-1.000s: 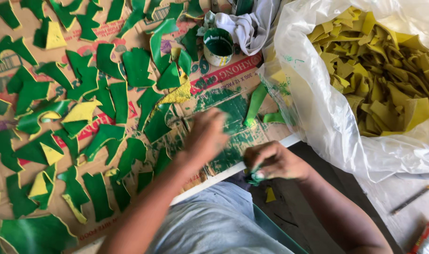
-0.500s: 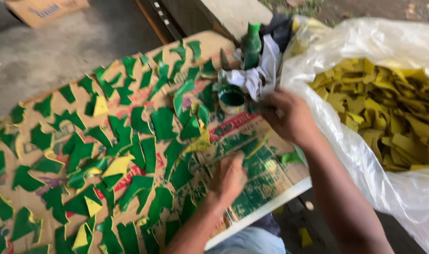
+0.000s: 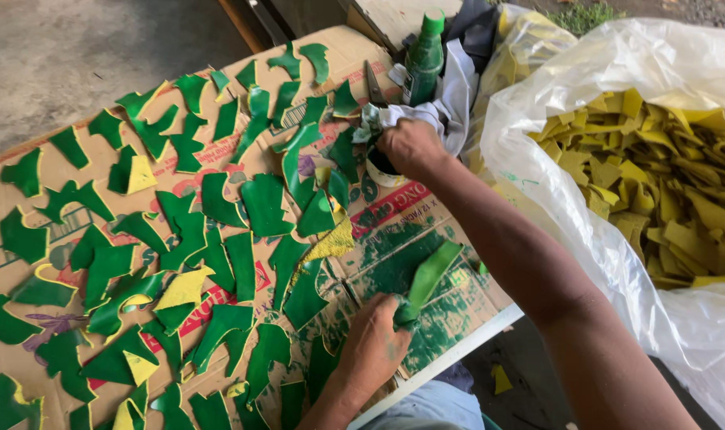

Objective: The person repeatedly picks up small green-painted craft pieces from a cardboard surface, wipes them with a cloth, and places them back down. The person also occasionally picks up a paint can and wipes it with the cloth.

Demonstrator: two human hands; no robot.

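My left hand (image 3: 376, 344) pins one end of a green-painted strip (image 3: 428, 279) against the paint-stained cardboard sheet (image 3: 414, 239) near the table's front edge. My right hand (image 3: 411, 145) reaches across to a small paint tub (image 3: 378, 169) and grips a white rag (image 3: 438, 111) or applicator over it; what the fingers hold is partly hidden. Several green cut pieces (image 3: 263, 203) and a few yellow pieces (image 3: 183, 288) lie spread over the cardboard to the left.
A green bottle (image 3: 424, 57) stands behind the tub, with scissors (image 3: 374, 82) beside it. A large clear plastic bag (image 3: 617, 159) full of yellow scraps (image 3: 665, 183) fills the right side. Grey concrete floor (image 3: 76, 56) lies beyond the table.
My right hand has gone from the table's front edge up to the paint tub. My left hand has slid back toward the front edge and now holds a green strip down.
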